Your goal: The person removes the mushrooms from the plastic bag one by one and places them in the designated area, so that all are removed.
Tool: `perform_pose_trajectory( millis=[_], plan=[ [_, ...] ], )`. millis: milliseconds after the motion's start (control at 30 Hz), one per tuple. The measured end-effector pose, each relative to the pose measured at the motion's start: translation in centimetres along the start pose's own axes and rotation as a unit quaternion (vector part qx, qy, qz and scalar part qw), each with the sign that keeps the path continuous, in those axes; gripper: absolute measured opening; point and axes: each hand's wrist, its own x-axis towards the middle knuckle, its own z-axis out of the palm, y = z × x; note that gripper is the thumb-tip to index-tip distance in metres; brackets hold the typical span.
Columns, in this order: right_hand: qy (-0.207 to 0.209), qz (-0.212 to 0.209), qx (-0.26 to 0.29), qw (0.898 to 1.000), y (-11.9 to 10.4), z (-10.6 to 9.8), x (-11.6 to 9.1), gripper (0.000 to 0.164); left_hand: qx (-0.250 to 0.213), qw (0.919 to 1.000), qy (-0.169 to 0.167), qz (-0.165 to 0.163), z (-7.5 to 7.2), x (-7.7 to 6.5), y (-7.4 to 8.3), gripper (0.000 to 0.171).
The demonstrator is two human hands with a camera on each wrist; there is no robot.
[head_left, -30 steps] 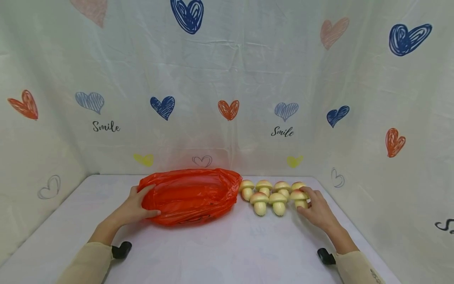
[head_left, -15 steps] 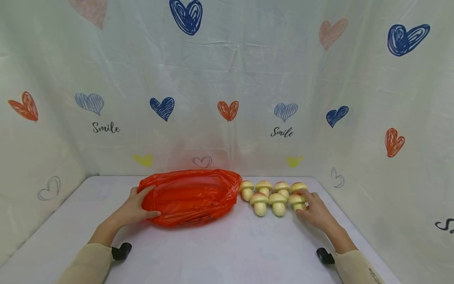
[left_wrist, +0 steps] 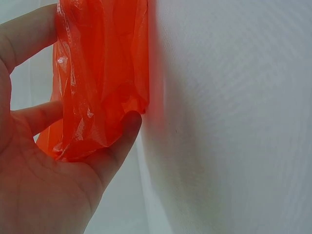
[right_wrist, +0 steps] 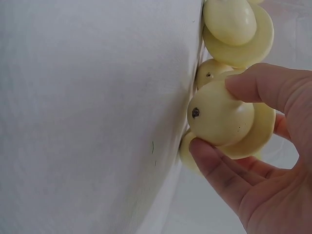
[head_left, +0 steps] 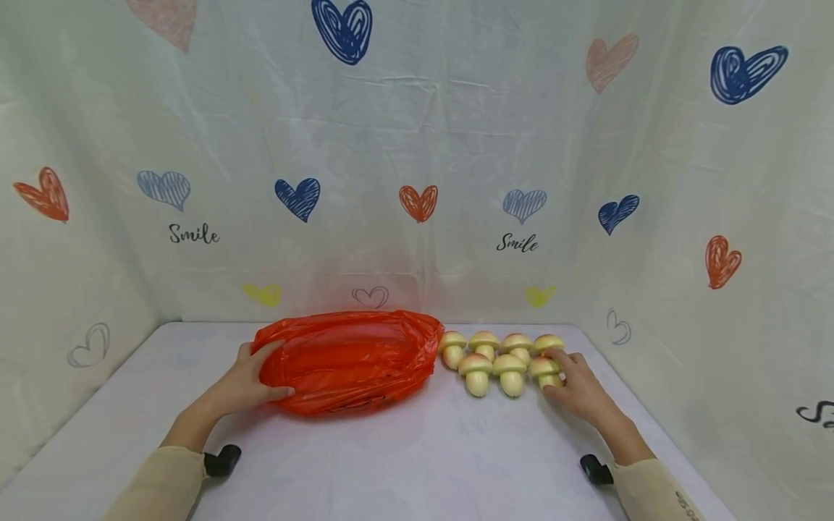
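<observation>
My left hand (head_left: 247, 383) holds the left end of a crinkled red plastic bag (head_left: 352, 362). In the left wrist view the fingers and thumb cup the bag's end (left_wrist: 102, 73), with the thumb low along its edge. At the right, my right hand (head_left: 578, 387) grips a pale yellow model mushroom (head_left: 544, 367) at the near right of a cluster. The right wrist view shows thumb and fingers on either side of its rounded stem (right_wrist: 219, 114), whose tip has a dark spot. Several similar mushrooms (head_left: 511, 367), some with pinkish caps, stand beside it in two rows.
The white-covered table (head_left: 404, 463) carries the bag and mushrooms. Its back edge meets a hanging white curtain (head_left: 417, 130) printed with hearts and "Smile". Black wrist mounts (head_left: 223, 461) jut from both sleeves. The leftmost mushroom (head_left: 452, 351) is right against the bag's right end.
The right hand's mushroom has shifted slightly left, closer to its neighbour, over the first half second. Since then it has stayed put. The left hand and bag have stayed in place.
</observation>
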Motion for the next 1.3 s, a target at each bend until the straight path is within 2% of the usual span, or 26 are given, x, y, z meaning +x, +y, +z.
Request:
perform_pose_trajectory(
  millis=[467,833,1100,1300],
  plan=[
    [-0.019,0.001,-0.001,1.0,-0.2,-0.3,0.0,0.063,-0.004,1.0,0.004,0.001,-0.1,0.1,0.1,0.102],
    [-0.01,-0.002,-0.023,1.0,-0.4,-0.6,-0.1,0.069,-0.004,1.0,0.004,-0.005,-0.1,0.0,0.4,0.102],
    [-0.012,0.009,-0.018,1.0,-0.6,-1.2,-0.4,0.071,0.003,0.9999,0.008,0.005,-0.1,-0.3,0.1,0.099],
    [0.009,0.003,-0.015,1.0,-0.1,-1.4,-0.6,0.069,-0.002,1.0,0.004,0.0,-0.1,-0.3,0.1,0.101]
  ],
)
